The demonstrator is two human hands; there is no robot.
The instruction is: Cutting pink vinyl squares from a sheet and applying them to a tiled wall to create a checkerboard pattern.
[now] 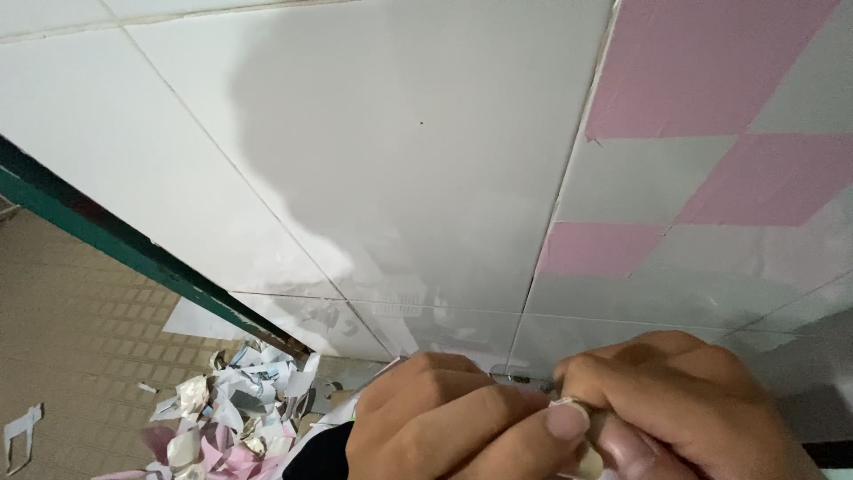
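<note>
Both my hands are at the bottom edge of the head view, pressed close together. My left hand (435, 422) is curled, its fingers folded around something small that I cannot make out. My right hand (684, 404) pinches a small pale scrap (573, 411) between thumb and fingers, right beside the left hand's knuckles. A bit of thin metal or clear plastic (524, 378) shows between the two hands, against the wall. What the left hand holds is hidden by its own fingers.
A white tiled wall (400, 151) fills most of the view, with pink and pale grey diamond tiles (702, 71) at the right. A green strip (115, 240) runs along the wall's base. A heap of torn paper scraps (235, 409) lies on the beige patterned floor (80, 311).
</note>
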